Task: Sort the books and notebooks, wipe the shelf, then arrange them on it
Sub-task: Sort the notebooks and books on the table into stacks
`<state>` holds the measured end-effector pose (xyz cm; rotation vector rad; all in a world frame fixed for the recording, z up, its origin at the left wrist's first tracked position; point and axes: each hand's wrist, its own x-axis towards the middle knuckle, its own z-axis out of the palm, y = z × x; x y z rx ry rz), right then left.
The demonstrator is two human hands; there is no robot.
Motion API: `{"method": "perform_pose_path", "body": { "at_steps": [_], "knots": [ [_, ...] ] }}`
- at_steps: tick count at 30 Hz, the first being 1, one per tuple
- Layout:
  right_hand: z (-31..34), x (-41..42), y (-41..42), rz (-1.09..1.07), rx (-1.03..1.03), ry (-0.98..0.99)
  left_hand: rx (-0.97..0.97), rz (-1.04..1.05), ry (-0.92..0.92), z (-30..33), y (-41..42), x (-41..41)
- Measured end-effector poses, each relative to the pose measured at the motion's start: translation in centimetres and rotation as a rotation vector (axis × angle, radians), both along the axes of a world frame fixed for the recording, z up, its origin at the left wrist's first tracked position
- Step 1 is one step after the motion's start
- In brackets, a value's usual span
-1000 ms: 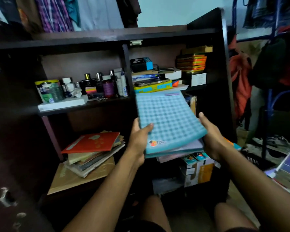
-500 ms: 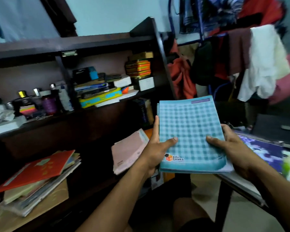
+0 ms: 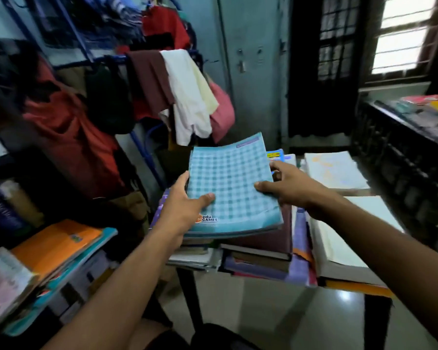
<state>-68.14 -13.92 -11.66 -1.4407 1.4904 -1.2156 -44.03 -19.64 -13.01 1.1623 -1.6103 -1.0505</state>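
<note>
A teal checked notebook (image 3: 232, 183) with thinner ones beneath it hangs just over a pile of books (image 3: 258, 251) on a small table. My left hand (image 3: 185, 208) grips its left edge, thumb on the cover. My right hand (image 3: 288, 185) holds its right edge, thumb on top and fingers curled behind. Part of the shelf shows at the lower left, with an orange notebook (image 3: 53, 243) on a slanting heap there.
Thick open-topped books (image 3: 339, 236) and a white stack (image 3: 334, 170) fill the table's right side. A clothes rack with hanging garments (image 3: 187, 97) stands behind. A dark counter (image 3: 405, 137) runs along the right under a window. Tiled floor (image 3: 276, 311) lies below the table.
I have turned right, away from the shelf, carrying the teal notebook stack in both hands to above the book pile on the table.
</note>
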Motion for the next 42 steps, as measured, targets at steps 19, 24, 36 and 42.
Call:
{"method": "perform_pose_path", "body": {
  "at_steps": [19,24,36,42],
  "knots": [
    [-5.6,-7.8,3.2,-0.005,0.351,-0.068,0.045,-0.110,-0.639,-4.2,0.8,-7.0],
    [-5.6,-8.3,3.1,-0.024,0.383,-0.039,0.047,-0.090,-0.722,-4.2,0.5,-7.2],
    [-3.7,-5.6,3.2,-0.226,0.271,0.884,0.036,-0.047,-0.573,-4.8,1.4,-7.0],
    [-2.1,2.9,1.1,-0.060,-0.024,0.757,-0.048,-0.048,-0.445,-3.1,2.3,-5.5]
  ]
}}
